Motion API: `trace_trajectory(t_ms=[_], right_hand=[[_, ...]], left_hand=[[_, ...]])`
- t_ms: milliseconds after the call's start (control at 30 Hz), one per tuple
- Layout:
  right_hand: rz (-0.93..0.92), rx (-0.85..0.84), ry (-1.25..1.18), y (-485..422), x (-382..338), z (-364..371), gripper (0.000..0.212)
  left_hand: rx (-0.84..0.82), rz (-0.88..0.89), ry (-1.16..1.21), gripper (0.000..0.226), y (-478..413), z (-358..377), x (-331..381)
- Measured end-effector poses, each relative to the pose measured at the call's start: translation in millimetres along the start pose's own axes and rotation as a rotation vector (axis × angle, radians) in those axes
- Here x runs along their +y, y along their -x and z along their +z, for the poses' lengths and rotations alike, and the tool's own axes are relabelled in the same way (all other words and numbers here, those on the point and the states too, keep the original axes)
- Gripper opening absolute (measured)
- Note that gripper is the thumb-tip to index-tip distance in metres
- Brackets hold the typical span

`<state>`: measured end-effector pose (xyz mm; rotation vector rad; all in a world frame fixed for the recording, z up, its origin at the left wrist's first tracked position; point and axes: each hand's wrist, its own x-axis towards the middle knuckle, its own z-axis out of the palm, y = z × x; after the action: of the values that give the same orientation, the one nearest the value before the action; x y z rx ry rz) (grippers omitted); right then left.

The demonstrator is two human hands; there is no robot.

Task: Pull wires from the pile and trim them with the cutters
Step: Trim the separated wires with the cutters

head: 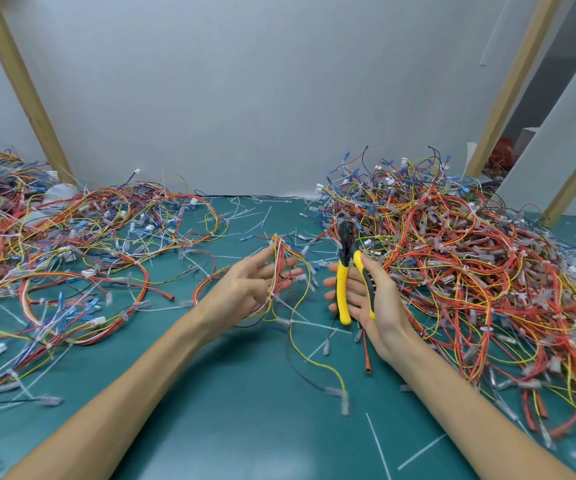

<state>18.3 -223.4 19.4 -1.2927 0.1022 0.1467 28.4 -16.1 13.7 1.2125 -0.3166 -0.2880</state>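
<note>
I see left hand [248, 289] spread, wires [277, 244] draped through it, right hand [381, 301] gripping cutters [341, 282] at its 3 o'clock, pile [470, 244] further at 3; I'd pinch one wire taut before nipping.

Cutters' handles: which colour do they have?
Yellow with some black; the head view shows the cutters held in the right hand.

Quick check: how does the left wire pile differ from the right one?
The left pile lies low, spread in loose loops; the right pile is heaped higher and denser. The mat shows through the left pile but barely through the right pile. Both mix red, orange, yellow and blue wires.
</note>
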Motion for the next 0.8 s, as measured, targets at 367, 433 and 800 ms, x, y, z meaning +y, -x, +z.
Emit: trace_trajectory(t_ms=[367,433,800], right_hand=[[-0.026,0.034,-0.002,0,1,0,0.055],[-0.033,0.040,0.000,-1,1,0,0.056],[-0.025,0.060,-0.011,-2,1,-3,0.054]], left_hand=[[0.154,0.459,-1.525,0.055,18,-24,4],[0.226,0.395,-1.515,0.039,16,-29,0],[0.075,0.135,-1.078,0.032,11,-35,2]])
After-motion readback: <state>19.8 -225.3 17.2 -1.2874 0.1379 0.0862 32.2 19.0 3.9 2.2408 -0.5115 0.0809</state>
